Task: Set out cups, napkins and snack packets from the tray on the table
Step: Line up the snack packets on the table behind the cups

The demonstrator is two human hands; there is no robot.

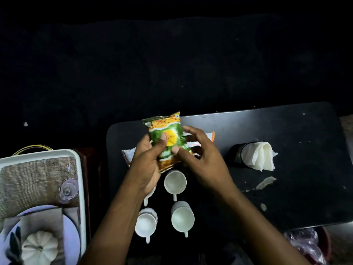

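Observation:
A green and orange snack packet point(168, 134) is held above the black table point(286, 134). My left hand point(147, 165) grips its lower left side with the thumb on its face. My right hand point(200, 159) touches its right edge with thumb and fingers. Under the hands lie other packets, one white and orange point(207, 136), one at the left point(128, 155). White cups stand near the table's front: one in the middle point(175, 182), two nearer me point(145, 224) point(182, 218), and one mostly hidden under my left wrist. White napkins point(259, 156) sit in a black mesh holder point(236, 153) at the right.
A white tray point(81, 188) with a printed picture liner stands at the left, off the table. A scrap of paper point(265, 182) lies right of my right forearm. A plastic-wrapped object point(305, 243) sits at the bottom right. The far surroundings are dark.

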